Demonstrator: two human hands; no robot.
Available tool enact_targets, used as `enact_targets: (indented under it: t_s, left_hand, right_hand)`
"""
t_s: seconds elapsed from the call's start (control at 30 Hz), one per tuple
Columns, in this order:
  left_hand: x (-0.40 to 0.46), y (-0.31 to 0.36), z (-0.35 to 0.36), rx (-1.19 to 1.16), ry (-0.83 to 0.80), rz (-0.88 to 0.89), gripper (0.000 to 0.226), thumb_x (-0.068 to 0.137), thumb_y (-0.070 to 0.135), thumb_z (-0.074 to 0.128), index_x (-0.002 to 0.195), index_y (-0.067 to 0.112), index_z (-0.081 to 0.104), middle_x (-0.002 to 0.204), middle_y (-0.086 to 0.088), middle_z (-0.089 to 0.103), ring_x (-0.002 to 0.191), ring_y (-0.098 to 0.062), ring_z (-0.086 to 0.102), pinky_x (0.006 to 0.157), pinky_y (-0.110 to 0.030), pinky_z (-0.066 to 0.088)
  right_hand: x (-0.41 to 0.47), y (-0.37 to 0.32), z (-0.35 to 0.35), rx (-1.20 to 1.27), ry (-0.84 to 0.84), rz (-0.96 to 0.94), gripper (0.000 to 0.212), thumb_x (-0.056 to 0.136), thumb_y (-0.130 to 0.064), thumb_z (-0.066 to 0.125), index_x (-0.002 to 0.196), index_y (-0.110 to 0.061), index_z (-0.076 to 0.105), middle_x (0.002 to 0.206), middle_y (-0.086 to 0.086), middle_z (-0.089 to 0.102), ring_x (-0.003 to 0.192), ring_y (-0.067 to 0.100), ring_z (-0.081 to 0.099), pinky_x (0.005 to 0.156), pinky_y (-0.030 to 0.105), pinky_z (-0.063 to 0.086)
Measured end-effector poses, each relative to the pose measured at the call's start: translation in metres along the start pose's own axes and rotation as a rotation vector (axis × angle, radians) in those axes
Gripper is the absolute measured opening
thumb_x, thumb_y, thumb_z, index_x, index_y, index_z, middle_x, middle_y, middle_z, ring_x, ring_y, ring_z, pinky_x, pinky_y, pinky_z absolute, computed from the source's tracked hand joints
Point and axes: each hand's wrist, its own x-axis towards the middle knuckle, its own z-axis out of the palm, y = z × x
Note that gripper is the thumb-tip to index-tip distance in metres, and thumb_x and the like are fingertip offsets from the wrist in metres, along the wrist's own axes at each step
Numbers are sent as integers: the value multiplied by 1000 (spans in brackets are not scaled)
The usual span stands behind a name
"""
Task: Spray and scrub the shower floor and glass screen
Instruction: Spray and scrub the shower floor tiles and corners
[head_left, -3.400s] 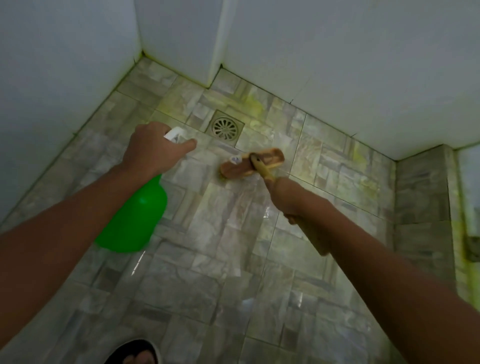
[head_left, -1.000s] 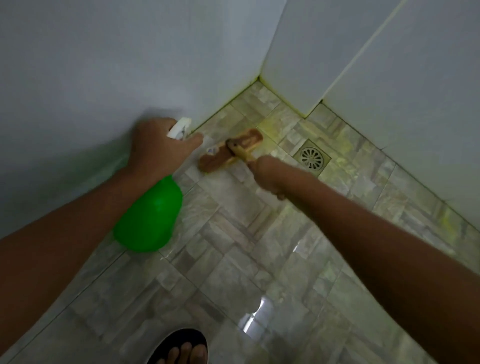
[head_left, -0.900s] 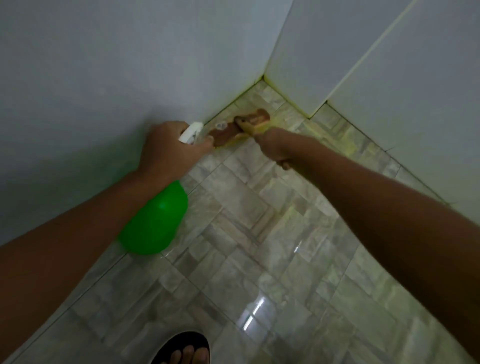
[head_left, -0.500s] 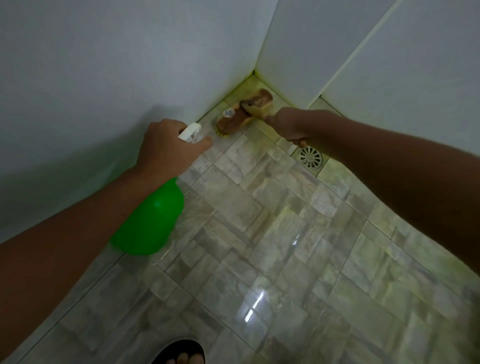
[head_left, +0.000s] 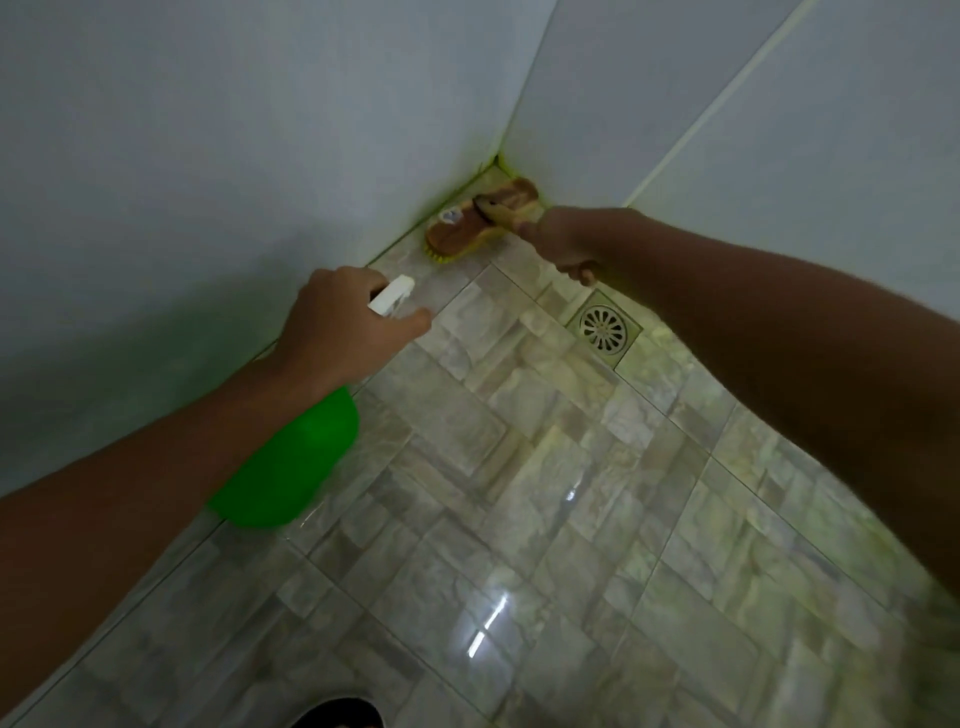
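A green spray bottle (head_left: 291, 467) with a white trigger head (head_left: 390, 295) hangs from my left hand (head_left: 343, 327), which grips its neck, nozzle aimed at the floor by the left wall. My right hand (head_left: 566, 239) is closed on the handle of a wooden scrub brush (head_left: 478, 221) with yellow bristles. The brush head lies on the wet stone-pattern floor tiles (head_left: 519, 467), pushed into the far corner where two white walls meet. Yellow-green residue lines the grout at that corner.
A round metal drain (head_left: 602, 328) sits in the floor just right of the brush, under my right forearm. White walls (head_left: 208, 156) close in at left and back right. The toe of a dark sandal (head_left: 337, 714) shows at the bottom edge.
The brush has moved from beside the drain along the left wall's base into the far corner. My left hand and the bottle have stayed near the left wall.
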Motion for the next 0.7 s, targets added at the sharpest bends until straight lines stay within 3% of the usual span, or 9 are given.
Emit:
enact_targets:
  t_s: [0.1,0.17,0.27,0.43,0.5,0.6,0.7]
  left_hand:
    - [3,1,2,2,-17,-14,60,74,61,69,57,6,53,51,-10,50,54,-32,51,57,-47,48]
    - [5,2,1,-15,-13,-19,58,73,61,69,55,9,50,50,-7,46,56,-29,49,57,-43,46]
    - [7,-3,-4,-51,14,-45,56,73,58,71,50,16,41,48,-4,43,53,-24,46,55,-37,38]
    - [9,-11,-9,-76,56,-82,62,77,54,78,50,17,36,48,-5,40,50,-22,42,53,-33,31]
    - [10,-12,-11,-68,64,-80,61,75,58,73,50,15,37,48,-5,40,50,-20,41,52,-34,32]
    - [11,-15,-14,-63,72,-74,59,75,55,74,52,13,40,50,-6,39,50,-19,39,51,-36,32]
    - [10,-16,-18,-100,83,-86,54,75,49,75,52,13,41,48,-1,36,48,-15,35,51,-35,29]
  right_hand:
    - [2,-11,-5,54,-3,-2,54,101,-57,25,83,-9,45,66,14,49,43,18,41,48,27,41]
    - [-8,0,3,34,-24,-18,47,103,-52,25,78,-18,46,68,17,52,44,20,45,53,34,45]
    - [-30,34,21,-62,-65,21,66,99,-61,23,84,-2,47,59,17,58,37,23,52,56,37,53]
    - [-72,71,41,-129,-159,68,62,99,-61,23,99,-4,45,71,16,57,38,21,49,42,29,44]
    - [-64,55,38,-155,-140,29,66,98,-62,22,93,-2,49,73,16,59,44,23,53,44,31,47]
    - [-29,14,33,-203,-35,-79,69,99,-61,21,81,-4,54,80,19,67,59,31,66,61,38,57]
    - [-2,-11,15,-155,2,-93,69,100,-60,22,76,-2,51,64,18,60,40,26,56,48,30,48]
